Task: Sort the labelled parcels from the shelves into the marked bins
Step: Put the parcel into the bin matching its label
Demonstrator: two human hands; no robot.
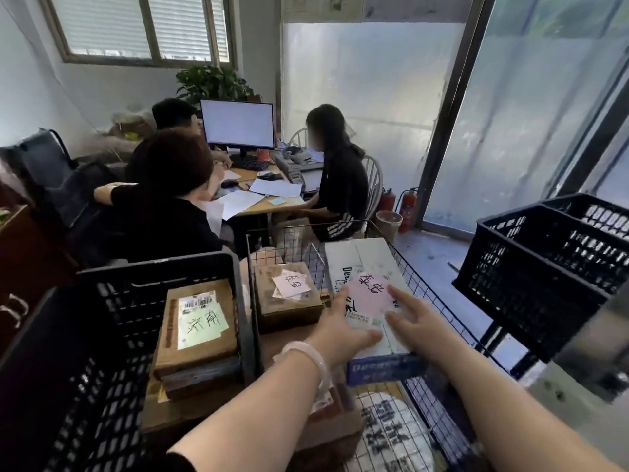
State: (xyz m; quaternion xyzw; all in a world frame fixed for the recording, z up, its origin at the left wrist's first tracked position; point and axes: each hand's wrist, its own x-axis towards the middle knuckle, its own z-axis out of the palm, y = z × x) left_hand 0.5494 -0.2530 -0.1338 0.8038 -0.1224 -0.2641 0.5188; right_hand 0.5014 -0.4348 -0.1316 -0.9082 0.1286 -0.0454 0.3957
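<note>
Both my arms reach forward, hands close together.

My left hand [343,327] lies palm down with the fingers stretched ahead and the thumb tucked low toward the right; a pale bangle [311,361] rings that wrist, and the bare forearm runs back toward the lower left. My right hand [413,321] is spread open, fingers splayed toward the left, its bare forearm running back to the lower right corner. The two hands sit just beside each other, apart.
</note>
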